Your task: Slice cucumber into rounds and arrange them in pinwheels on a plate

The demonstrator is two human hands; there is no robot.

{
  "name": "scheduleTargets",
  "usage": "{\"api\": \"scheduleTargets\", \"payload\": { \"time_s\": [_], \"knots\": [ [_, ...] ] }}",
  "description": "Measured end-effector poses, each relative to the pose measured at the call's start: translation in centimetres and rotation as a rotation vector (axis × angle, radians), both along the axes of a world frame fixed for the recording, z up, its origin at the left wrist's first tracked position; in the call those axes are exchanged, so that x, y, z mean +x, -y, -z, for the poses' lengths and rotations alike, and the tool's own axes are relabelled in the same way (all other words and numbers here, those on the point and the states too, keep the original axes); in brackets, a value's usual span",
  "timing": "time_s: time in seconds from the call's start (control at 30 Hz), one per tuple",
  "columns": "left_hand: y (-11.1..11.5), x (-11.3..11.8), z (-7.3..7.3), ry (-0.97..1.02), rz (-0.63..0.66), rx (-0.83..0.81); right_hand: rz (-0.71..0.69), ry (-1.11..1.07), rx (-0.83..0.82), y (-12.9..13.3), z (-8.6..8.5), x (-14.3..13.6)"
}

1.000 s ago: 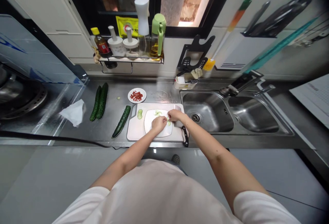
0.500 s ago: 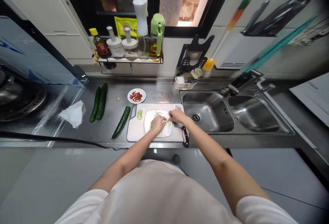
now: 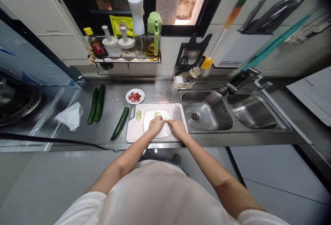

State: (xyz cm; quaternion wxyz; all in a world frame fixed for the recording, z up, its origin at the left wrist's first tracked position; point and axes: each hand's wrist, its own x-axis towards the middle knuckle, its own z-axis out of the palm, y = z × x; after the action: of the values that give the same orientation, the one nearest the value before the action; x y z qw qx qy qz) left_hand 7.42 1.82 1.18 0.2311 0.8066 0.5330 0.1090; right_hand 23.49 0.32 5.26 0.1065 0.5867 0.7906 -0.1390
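- The right hand (image 3: 178, 128) has drawn back toward the left hand (image 3: 156, 125).
- Both meet over the white plate (image 3: 157, 129) on the cutting board (image 3: 134, 131).
- Cucumber slices (image 3: 157, 113) lie on the plate.
- Whether either grip is closed is unclear.

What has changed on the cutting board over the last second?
The right hand has come back toward the body, next to the left hand, over the near part of the white plate, and now covers the knife, so no handle shows. Whether either hand grips anything is unclear. The cucumber slices, whole cucumber and chili dish lie as before; the view shifted slightly.
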Motion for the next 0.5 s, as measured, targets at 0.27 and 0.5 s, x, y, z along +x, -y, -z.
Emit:
{"api": "scheduleTargets", "payload": {
  "time_s": [0.27, 0.5],
  "knots": [
    [0.07, -0.41, 0.1, -0.005, 0.001, 0.003, 0.036, 0.017, -0.01, 0.21, 0.31, -0.04],
    [0.14, -0.53, -0.2, -0.072, 0.017, 0.015, 0.095, 0.009, 0.004, 0.7, 0.67, -0.6]
  ]
}}
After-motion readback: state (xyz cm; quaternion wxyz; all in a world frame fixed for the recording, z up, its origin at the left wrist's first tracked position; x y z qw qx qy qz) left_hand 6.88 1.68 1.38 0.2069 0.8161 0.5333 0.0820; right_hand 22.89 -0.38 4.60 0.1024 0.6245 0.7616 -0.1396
